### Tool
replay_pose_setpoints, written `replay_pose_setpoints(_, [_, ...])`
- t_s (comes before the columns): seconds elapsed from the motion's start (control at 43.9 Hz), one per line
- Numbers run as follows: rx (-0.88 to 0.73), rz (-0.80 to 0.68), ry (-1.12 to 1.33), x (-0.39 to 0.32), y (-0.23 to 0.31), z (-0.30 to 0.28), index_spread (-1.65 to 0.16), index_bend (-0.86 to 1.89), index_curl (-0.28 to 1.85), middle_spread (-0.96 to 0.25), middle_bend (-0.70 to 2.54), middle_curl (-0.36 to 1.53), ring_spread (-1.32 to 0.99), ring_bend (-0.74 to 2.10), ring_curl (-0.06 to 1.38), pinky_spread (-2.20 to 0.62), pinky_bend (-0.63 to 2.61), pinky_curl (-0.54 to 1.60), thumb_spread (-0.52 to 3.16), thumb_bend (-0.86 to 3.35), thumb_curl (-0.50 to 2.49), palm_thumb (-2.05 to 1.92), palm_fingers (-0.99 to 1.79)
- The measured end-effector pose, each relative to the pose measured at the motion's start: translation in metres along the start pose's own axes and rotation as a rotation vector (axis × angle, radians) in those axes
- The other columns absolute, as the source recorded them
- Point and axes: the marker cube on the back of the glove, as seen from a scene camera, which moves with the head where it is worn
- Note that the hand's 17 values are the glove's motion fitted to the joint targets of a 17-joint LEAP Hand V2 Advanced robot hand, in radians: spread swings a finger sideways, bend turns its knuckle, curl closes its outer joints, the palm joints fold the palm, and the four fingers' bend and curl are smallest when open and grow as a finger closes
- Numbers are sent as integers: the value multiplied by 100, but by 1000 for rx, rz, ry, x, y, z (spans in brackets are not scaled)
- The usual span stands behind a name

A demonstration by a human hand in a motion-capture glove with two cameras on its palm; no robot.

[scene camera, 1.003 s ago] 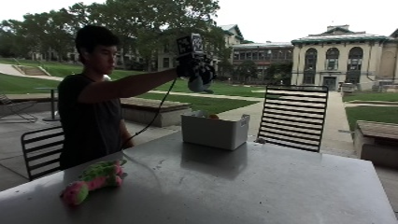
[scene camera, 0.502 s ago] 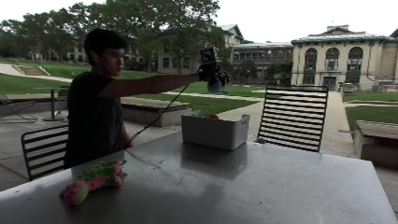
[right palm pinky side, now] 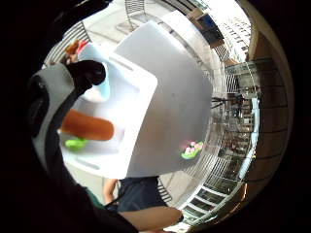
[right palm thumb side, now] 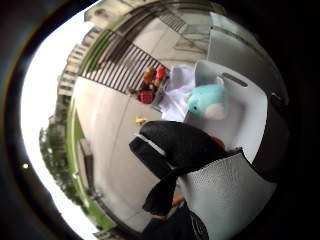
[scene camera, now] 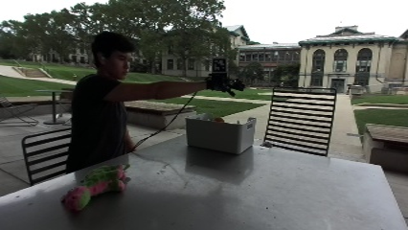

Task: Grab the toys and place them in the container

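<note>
hand: gloved right hand (scene camera: 224, 84) has travelled across to hang above the white container (scene camera: 220, 134) | fingers: seemingly spread, holding nothing | remaining: pink-green toy (scene camera: 94, 185) on table (scene camera: 267, 191), next pickup
</note>
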Motion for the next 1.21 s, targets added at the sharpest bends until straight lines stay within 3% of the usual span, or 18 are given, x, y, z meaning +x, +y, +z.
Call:
replay_pose_setpoints(0.068, [4,-108,0,13,8,-1,-31,-4,45,-7,35,42,-20,78,44,-31,165,55,79,-11,74,-10,-27])
replay_pose_setpoints(0.182, [14,-146,-1,37,26,-8,-30,4,38,-4,39,43,-16,70,38,-21,140,48,90,-10,63,-12,-26])
replay_pose_setpoints(0.342, [19,-109,45,92,59,-13,-27,14,35,-2,39,43,-14,64,35,-12,103,36,100,-10,51,-13,-23])
replay_pose_setpoints(0.479, [7,-60,-17,117,87,-18,-24,16,35,-1,35,41,-15,55,32,-11,89,31,105,-9,43,-12,-17])
replay_pose_setpoints(0.616, [24,-154,-38,100,137,-27,-21,19,36,-1,30,40,-17,45,30,-12,78,28,108,-9,37,-12,-14])
replay_pose_setpoints(0.752, [46,17,141,169,167,-20,-19,17,37,-1,24,39,-18,38,28,-11,72,27,109,-9,32,-11,-13])
replay_pose_setpoints(1.208, [2,231,91,383,299,48,-25,17,36,-8,24,41,-27,33,29,-11,56,27,103,-9,22,-13,-1])
